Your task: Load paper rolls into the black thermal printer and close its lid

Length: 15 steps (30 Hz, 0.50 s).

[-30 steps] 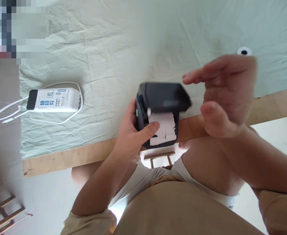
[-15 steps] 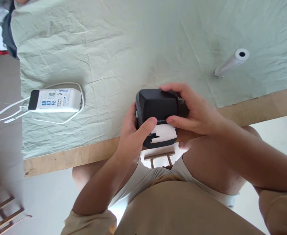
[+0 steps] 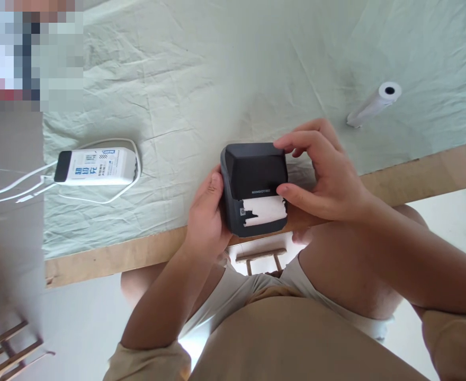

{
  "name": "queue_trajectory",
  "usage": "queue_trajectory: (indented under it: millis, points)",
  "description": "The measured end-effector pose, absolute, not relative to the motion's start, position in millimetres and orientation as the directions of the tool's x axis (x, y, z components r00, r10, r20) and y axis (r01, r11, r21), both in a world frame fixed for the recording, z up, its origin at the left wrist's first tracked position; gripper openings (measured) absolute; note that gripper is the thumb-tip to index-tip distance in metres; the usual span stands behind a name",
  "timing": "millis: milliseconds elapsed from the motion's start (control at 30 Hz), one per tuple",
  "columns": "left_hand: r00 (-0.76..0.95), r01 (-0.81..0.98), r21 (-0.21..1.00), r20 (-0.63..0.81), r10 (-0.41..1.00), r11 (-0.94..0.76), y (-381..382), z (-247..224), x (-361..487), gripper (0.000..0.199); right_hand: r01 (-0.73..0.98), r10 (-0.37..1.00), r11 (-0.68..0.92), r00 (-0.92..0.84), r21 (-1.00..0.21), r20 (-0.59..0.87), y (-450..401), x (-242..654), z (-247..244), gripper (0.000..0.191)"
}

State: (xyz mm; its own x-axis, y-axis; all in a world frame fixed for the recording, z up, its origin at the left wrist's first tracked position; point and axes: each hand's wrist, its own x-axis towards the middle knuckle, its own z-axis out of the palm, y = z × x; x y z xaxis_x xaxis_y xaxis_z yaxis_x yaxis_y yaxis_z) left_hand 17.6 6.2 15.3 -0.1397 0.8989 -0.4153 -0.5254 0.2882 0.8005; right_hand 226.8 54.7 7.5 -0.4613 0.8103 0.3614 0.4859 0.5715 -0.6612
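A black label printer (image 3: pixel 256 172) sits at the table's front edge, with a torn white piece of paper (image 3: pixel 265 210) across its front below the lettering. My left hand (image 3: pixel 209 214) is wrapped against the printer's left side, thumb along the edge. The fingers of my right hand (image 3: pixel 320 169) are spread apart, with the index fingertip at the top right corner and the thumb tip at the right edge of the printer.
A white power strip (image 3: pixel 98 166) with white cables lies on the green cloth (image 3: pixel 185 79) at the left. A white paper roll (image 3: pixel 372 106) stands at the right. Wooden stool legs (image 3: pixel 10 346) show at the lower left; part of a person is blurred at the upper left.
My left thumb has moved off the printer's front to its left side. My right fingers have lifted and spread wider. The lettering and more of the front now show.
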Motion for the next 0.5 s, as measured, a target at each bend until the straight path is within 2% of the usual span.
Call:
queue_trajectory:
  millis: [100, 200, 267, 333, 400, 500]
  points:
    - [-0.114, -0.527, 0.795, -0.415, 0.903, 0.299, 7, 16, 17, 0.024, 0.471, 0.791, 0.59, -0.499, -0.655, 0.354, 56, 228, 11, 0.047]
    - [-0.105, -0.511, 0.803, -0.412, 0.905, 0.306, 8, 17, 16, 0.019, 0.478, 0.795, 0.596, -0.463, -0.645, 0.391, 56, 229, 13, 0.046]
    - [-0.102, -0.495, 0.807, -0.424, 0.9, 0.324, 7, 19, 16, 0.02, 0.471, 0.796, 0.599, -0.439, -0.647, 0.417, 53, 227, 15, 0.036]
    - [-0.104, -0.462, 0.813, -0.446, 0.889, 0.354, 6, 21, 16, 0.023, 0.431, 0.775, 0.628, -0.423, -0.648, 0.47, 49, 224, 18, 0.017]
    - [-0.106, -0.41, 0.826, -0.464, 0.879, 0.386, 5, 21, 15, 0.026, 0.405, 0.768, 0.64, -0.362, -0.653, 0.528, 44, 220, 20, 0.006]
    - [-0.111, -0.349, 0.843, -0.471, 0.875, 0.409, 4, 20, 15, 0.031, 0.419, 0.827, 0.556, -0.19, -0.718, 0.53, 39, 215, 22, 0.011]
